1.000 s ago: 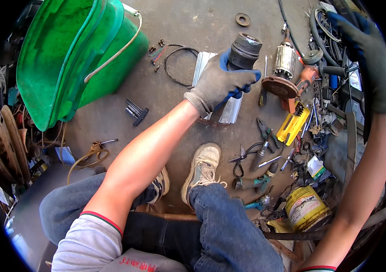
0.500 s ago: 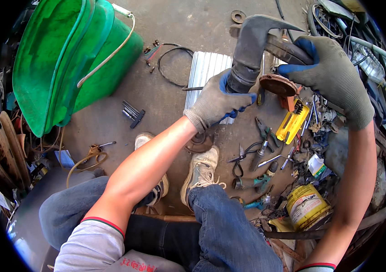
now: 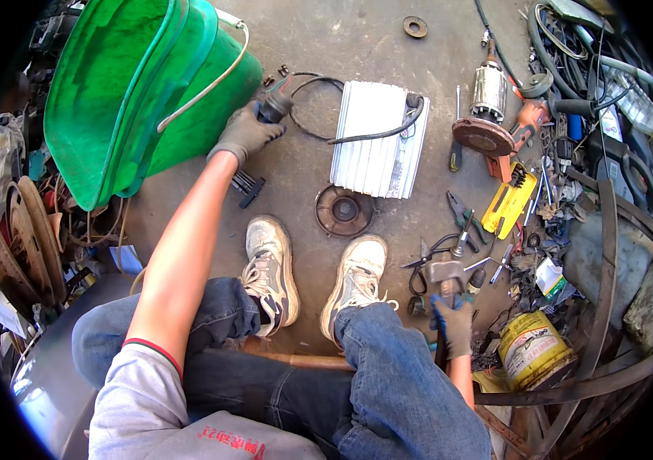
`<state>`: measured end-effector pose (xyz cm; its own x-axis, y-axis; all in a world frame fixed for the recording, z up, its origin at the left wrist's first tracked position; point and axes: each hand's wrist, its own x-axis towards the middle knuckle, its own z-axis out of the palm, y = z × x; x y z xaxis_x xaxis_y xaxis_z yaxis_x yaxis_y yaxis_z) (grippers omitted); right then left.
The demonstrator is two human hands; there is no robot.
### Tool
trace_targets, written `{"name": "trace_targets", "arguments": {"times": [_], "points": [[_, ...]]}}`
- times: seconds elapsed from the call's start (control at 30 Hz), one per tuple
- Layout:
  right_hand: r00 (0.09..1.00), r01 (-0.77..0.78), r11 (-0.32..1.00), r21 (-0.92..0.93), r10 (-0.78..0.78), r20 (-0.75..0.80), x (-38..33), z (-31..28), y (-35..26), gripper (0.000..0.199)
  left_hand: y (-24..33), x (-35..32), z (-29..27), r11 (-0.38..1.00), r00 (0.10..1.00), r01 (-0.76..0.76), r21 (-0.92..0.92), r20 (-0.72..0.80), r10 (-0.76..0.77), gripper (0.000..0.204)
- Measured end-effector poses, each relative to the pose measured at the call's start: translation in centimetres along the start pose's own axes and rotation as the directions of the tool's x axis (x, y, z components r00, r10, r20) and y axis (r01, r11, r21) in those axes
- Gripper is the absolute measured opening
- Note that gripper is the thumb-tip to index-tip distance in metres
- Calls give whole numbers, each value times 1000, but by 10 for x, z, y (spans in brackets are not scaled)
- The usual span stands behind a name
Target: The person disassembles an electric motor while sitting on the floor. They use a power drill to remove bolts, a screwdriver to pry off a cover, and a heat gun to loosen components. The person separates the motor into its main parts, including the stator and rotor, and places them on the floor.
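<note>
My left hand [image 3: 244, 136], in a grey work glove, grips a dark cylindrical part [image 3: 273, 107] beside the green bucket [image 3: 204, 100]. My gloved right hand [image 3: 455, 318] is low on the right, closed round the handle of a hammer [image 3: 447, 276], its head pointing away from me. A motor armature [image 3: 489, 93] stands upright on the far right above a rusty disc [image 3: 484, 136], next to an orange tool body [image 3: 532, 119]. Between my hands lies a ribbed white panel [image 3: 372, 142] with a black cable [image 3: 376, 138] across it.
A round dark metal part [image 3: 344, 211] lies before my shoes. Pliers [image 3: 464, 215], a yellow bit case [image 3: 512, 199] and a yellow tin [image 3: 535, 351] are on the right. Scrap piles line both sides. A set of hex keys [image 3: 247, 188] lies below my left hand.
My left hand has moved left to the bucket with the dark cylindrical part. My right hand has come down toward my knee with the hammer. The armature and disc are now fully visible.
</note>
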<state>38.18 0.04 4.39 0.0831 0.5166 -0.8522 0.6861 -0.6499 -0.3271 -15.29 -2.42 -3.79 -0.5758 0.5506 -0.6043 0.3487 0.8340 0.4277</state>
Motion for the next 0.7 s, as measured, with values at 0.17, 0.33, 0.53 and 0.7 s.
{"name": "trace_targets", "arguments": {"times": [0.17, 0.33, 0.53, 0.7], "points": [[1000, 11, 949, -314, -18, -18, 6, 52, 78, 52, -26, -32, 35, 835, 988, 54, 548, -150, 34, 57], [1000, 15, 604, -797, -18, 5, -8, 59, 36, 56, -18, -72, 86, 785, 869, -237, 573, -236, 435, 53], [929, 358, 807, -470, -357, 97, 21, 68, -53, 48, -2, -122, 155, 996, 1000, 13, 92, 11, -14, 44], [841, 538, 818, -205, -538, 58, 51, 94, -114, 71, -19, -117, 147, 995, 999, 5, 104, 51, -11, 49]]}}
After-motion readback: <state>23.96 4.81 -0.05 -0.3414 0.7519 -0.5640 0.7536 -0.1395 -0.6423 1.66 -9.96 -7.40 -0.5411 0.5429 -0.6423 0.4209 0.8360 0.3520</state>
